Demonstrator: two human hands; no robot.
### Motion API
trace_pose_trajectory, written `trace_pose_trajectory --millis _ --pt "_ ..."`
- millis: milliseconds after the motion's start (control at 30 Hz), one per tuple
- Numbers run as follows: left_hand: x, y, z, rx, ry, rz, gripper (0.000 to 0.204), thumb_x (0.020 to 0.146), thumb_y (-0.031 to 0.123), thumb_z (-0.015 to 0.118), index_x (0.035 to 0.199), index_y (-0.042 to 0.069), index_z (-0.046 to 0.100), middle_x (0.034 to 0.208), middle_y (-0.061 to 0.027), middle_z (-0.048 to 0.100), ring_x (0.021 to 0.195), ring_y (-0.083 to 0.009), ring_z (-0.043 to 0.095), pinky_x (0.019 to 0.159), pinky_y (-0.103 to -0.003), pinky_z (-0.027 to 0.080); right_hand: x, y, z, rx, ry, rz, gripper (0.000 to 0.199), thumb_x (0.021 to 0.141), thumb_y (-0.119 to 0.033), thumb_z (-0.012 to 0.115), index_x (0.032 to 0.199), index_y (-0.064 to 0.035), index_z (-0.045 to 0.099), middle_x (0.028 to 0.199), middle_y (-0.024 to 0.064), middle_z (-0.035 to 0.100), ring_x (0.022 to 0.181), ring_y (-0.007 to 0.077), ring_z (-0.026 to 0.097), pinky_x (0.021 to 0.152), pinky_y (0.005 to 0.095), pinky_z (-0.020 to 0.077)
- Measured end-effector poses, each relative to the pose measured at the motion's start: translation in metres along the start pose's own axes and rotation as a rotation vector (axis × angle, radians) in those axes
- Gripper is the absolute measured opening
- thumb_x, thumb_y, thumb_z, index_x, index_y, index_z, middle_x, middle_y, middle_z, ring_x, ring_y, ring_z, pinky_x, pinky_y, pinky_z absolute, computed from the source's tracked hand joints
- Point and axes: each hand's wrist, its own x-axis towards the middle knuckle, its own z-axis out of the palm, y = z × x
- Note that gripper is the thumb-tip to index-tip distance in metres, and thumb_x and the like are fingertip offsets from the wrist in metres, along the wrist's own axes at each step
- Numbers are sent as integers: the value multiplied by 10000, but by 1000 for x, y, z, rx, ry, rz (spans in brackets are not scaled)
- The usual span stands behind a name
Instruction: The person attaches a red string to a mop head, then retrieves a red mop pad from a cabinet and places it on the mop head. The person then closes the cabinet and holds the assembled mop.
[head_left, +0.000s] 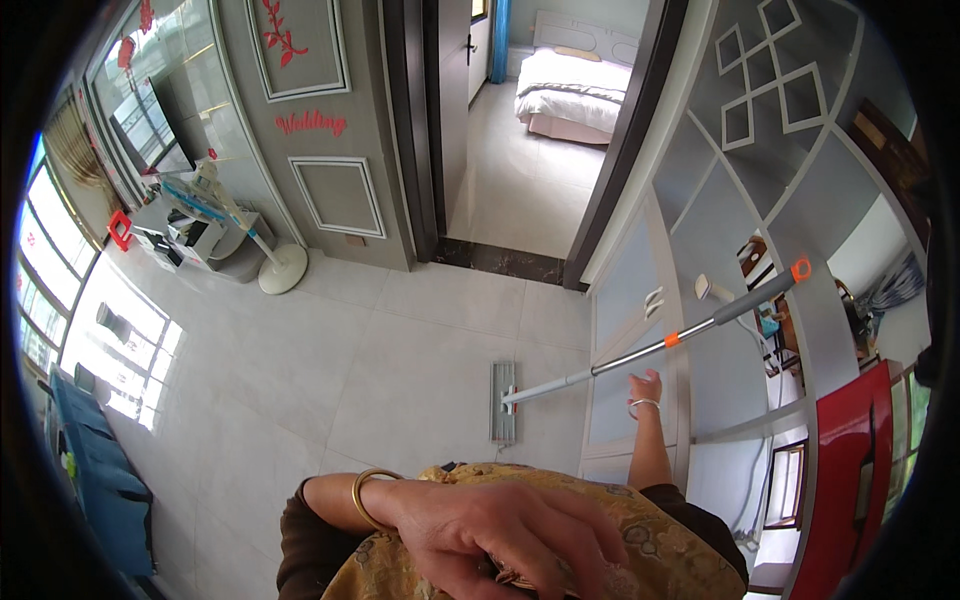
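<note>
A flat mop stands on the tiles, its grey rectangular mop head [503,402] flat on the floor and its pole [630,357] slanting up to the right. The pole has orange collars and a grey grip. Just below the pole is my right hand [645,388], wearing a silver bracelet. Its fingers are apart, and a small gap shows between them and the pole. Close to the camera, my left hand [490,530] with a gold bangle is bent over the front of my patterned yellow clothing [660,540]. Its fingers curl around a small brownish bit that I cannot make out.
A glass-panelled cabinet partition [625,330] runs along the right, with a red cabinet [845,470] beyond. Ahead, a dark-framed doorway [505,262] leads to a bedroom with a bed [575,90]. A standing fan [283,268] is at far left, a blue-covered piece of furniture [100,470] near left.
</note>
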Motion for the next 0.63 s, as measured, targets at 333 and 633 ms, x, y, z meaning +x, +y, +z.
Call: trace_pose_trajectory --millis 333,633 --pt "-117 -54 -47 442 646 -893 144 850 48 619 974 6 680 985 -101 668 934 -199 622 847 -308 486 21 -87 -35 184 -4 5 666 700 -210 760 1282 -174 438 1106 53 552 869 186 563 503 314 481" --pt "-353 -32 58 961 402 -2009 357 847 307 622 1150 117 623 1017 -149 667 928 -281 650 803 -410 511 50 -121 -42 468 -2 -234 529 722 -176 751 1195 -35 560 889 32 596 683 132 563 495 259 458"
